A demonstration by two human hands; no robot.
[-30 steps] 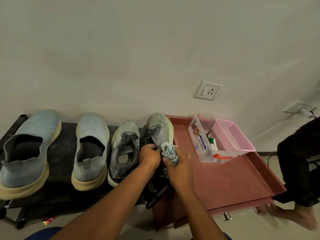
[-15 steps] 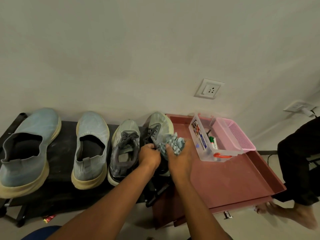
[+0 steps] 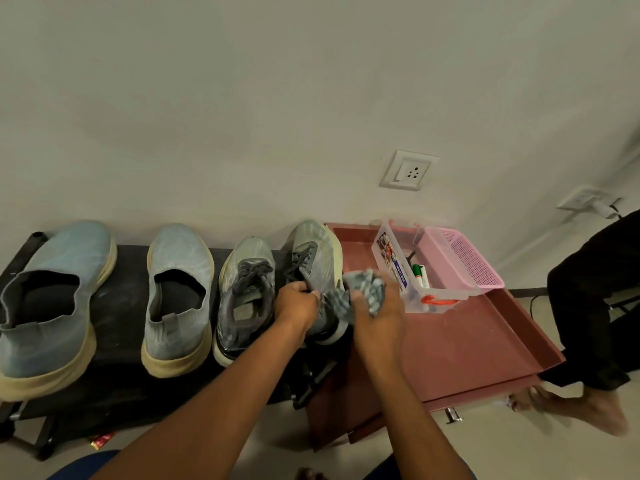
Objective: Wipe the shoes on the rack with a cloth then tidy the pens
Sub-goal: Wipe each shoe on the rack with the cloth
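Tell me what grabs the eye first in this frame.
Two hands at centre: the left hand grips the rightmost grey lace-up sneaker while the right hand presses a crumpled blue-grey cloth to its side. Left of them, three more shoes line the black rack, two of them pale blue slip-on shoes. Right, a clear box holding markers and a pink basket sit on a maroon tray.

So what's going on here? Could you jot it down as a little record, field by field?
Doer: a person, bare hands
Left hand: grips the rightmost laced shoe by its opening
Right hand: presses a bunched cloth on that shoe's side
Rack: black, holds four shoes in a row
Other shoes: two blue slip-ons, one grey laced shoe
Pens: in a clear box on the red tray
Beside box: pink basket
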